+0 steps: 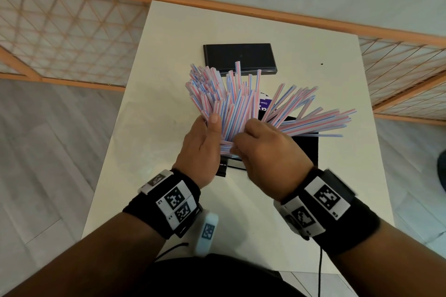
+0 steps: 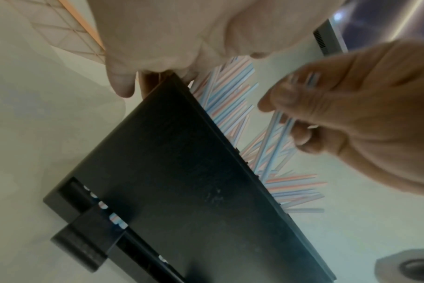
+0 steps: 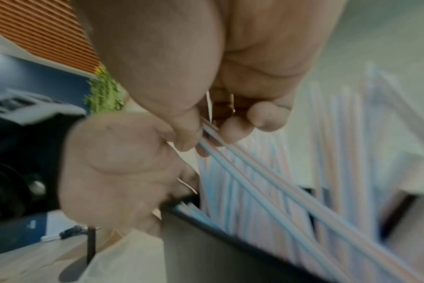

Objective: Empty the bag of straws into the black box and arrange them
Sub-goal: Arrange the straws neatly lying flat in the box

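Note:
Pink-and-blue striped straws (image 1: 231,103) stand fanned out of the black box (image 1: 305,149) in the middle of the white table (image 1: 169,60). My left hand (image 1: 212,132) grips the left bunch at the box's end, thumb lying up against the straws. My right hand (image 1: 243,135) pinches a few straws (image 3: 242,172) between thumb and fingers above the box (image 3: 218,249). In the left wrist view the box's side (image 2: 182,181) fills the middle, with straws (image 2: 228,99) sticking out past its edge. A purple bag (image 1: 264,103) shows behind the straws, mostly hidden.
A flat black lid-like piece (image 1: 240,57) lies on the table beyond the straws. Wooden lattice screens (image 1: 60,31) stand to the left and right of the table. The table's near edge lies under my forearms.

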Demonstrator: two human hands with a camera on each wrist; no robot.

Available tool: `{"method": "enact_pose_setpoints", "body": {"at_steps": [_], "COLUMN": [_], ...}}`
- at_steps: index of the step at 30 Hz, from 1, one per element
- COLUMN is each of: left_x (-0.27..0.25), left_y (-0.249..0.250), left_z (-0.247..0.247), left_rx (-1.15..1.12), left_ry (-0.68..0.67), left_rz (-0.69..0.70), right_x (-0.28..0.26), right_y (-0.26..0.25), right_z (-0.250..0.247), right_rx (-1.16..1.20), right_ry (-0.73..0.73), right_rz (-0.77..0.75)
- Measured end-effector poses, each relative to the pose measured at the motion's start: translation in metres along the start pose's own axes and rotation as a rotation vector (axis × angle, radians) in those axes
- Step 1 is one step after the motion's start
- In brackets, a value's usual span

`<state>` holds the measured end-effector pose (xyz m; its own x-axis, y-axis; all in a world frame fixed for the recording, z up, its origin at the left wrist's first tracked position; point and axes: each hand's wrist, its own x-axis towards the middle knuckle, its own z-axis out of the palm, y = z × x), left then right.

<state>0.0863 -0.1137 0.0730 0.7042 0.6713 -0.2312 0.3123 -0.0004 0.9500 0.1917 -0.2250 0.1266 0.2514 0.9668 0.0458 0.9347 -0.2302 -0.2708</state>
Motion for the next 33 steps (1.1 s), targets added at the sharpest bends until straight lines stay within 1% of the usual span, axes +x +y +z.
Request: {"method": "enact_pose_setpoints", "body": {"at_steps": [2, 5, 6, 9, 12, 13, 15, 17, 18, 19, 20, 22, 23, 24, 25, 26, 27, 29, 31, 33], "left_x": [0.002, 0.006, 0.007, 0.011, 0.011, 0.011, 0.01, 0.008, 0.007, 0.007, 0.007, 0.008, 0.009, 0.01, 0.01, 0.009, 0.009, 0.009, 0.009, 0.009], "left_y": [0.002, -0.002, -0.007, -0.008, -0.006, -0.007, -0.006, -0.004, -0.005, -0.006, -0.006, -0.008, -0.009, -0.009, -0.009, -0.007, -0.006, -0.006, -0.006, -0.006], "left_z": [-0.002, -0.002, -0.002, -0.002, 0.001, 0.002, 0.002, 0.003, 0.004, 0.005, 0.004, 0.004, 0.004, 0.004, 0.003, 0.004, 0.004, 0.004, 0.003, 0.002], "left_rx": [-0.038, -0.115, -0.141, -0.263, -0.275, -0.251, -0.159, -0.079, -0.051, -0.025, 0.002, 0.033, 0.043, 0.051, 0.059, 0.065, 0.066, 0.061, 0.067, 0.073], "left_ry": [0.009, 0.027, 0.022, 0.027, 0.054, 0.061, 0.051, 0.03, 0.02, 0.011, -0.007, -0.026, -0.025, -0.022, -0.024, -0.025, -0.022, -0.016, -0.022, -0.029], "left_rz": [-0.017, -0.05, -0.06, -0.131, -0.213, -0.222, -0.191, -0.158, -0.15, -0.136, -0.121, -0.113, -0.119, -0.126, -0.135, -0.144, -0.147, -0.152, -0.165, -0.175], "right_x": [0.001, 0.005, 0.008, 0.02, 0.023, 0.02, 0.012, -0.001, -0.01, -0.019, -0.028, -0.044, -0.052, -0.058, -0.062, -0.065, -0.064, -0.057, -0.043, -0.027], "right_y": [-0.013, -0.027, -0.032, -0.04, -0.03, -0.026, -0.017, -0.007, 0.001, 0.011, 0.021, 0.047, 0.063, 0.077, 0.089, 0.098, 0.104, 0.105, 0.104, 0.097], "right_z": [-0.006, -0.014, -0.013, -0.005, 0.013, 0.018, 0.02, 0.013, 0.007, 0.0, -0.008, -0.023, -0.027, -0.029, -0.029, -0.027, -0.024, -0.018, -0.018, -0.023], "right_rx": [-0.013, -0.018, -0.032, -0.09, -0.068, -0.019, 0.105, 0.202, 0.196, 0.182, 0.167, 0.144, 0.123, 0.103, 0.114, 0.151, 0.212, 0.328, 0.397, 0.421], "right_ry": [-0.02, -0.091, -0.117, -0.208, -0.274, -0.267, -0.186, -0.044, 0.016, 0.058, 0.072, 0.044, -0.006, -0.082, -0.158, -0.217, -0.269, -0.328, -0.298, -0.22], "right_rz": [0.017, 0.068, 0.064, 0.072, 0.13, 0.148, 0.169, 0.203, 0.243, 0.322, 0.451, 0.741, 0.867, 0.962, 1.024, 1.052, 1.07, 1.052, 0.949, 0.831]}}
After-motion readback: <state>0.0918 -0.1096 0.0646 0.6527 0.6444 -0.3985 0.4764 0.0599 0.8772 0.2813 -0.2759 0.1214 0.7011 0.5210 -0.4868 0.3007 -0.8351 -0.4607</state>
